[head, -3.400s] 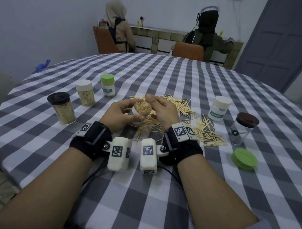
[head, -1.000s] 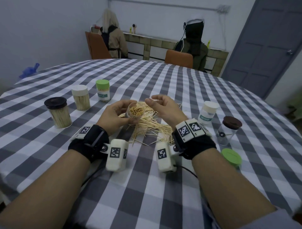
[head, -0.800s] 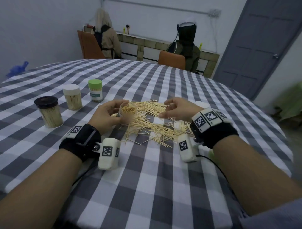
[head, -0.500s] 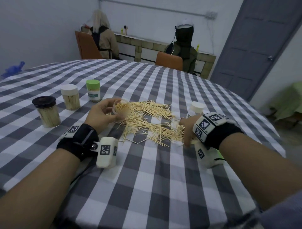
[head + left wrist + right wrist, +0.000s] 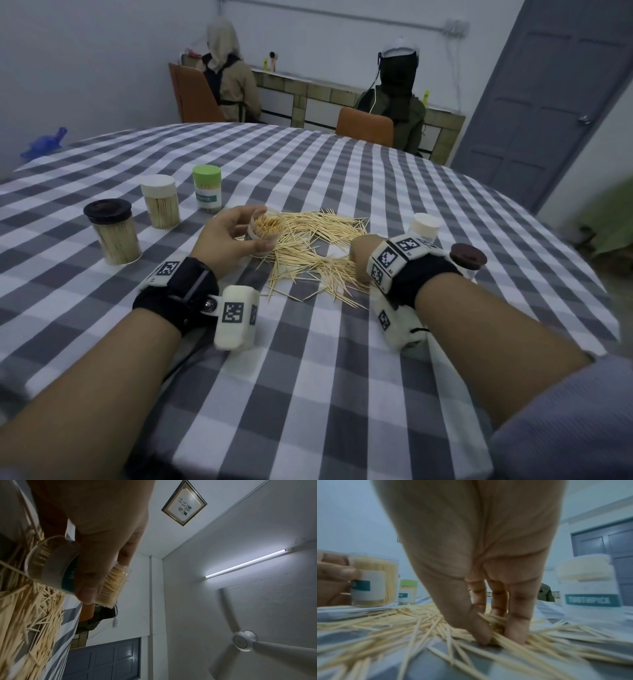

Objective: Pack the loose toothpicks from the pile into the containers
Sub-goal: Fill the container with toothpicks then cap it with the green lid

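My left hand (image 5: pixel 251 229) grips a small clear labelled container (image 5: pixel 265 228), open at the top and packed with toothpicks, tilted just above the left edge of the loose toothpick pile (image 5: pixel 308 253). The left wrist view shows my thumb (image 5: pixel 85 588) across that container (image 5: pixel 56 566). My right hand (image 5: pixel 359 260) reaches down into the right end of the pile, its fingers hidden behind the wrist in the head view. Seen from the right wrist, the right hand (image 5: pixel 498 638) pinches a bunch of toothpicks (image 5: pixel 513 641) between thumb and fingers against the cloth.
Three capped, filled containers stand at the left: black lid (image 5: pixel 113 236), white lid (image 5: pixel 160 202), green lid (image 5: pixel 207 193). A white-lidded container (image 5: pixel 424 226) and a brown-lidded jar (image 5: pixel 467 257) stand just behind my right wrist. Two people sit beyond the checked table (image 5: pixel 308 377).
My right hand left the container's mouth, swung right and came down onto the right end of the pile, closing on toothpicks. The left hand kept hold of the container.
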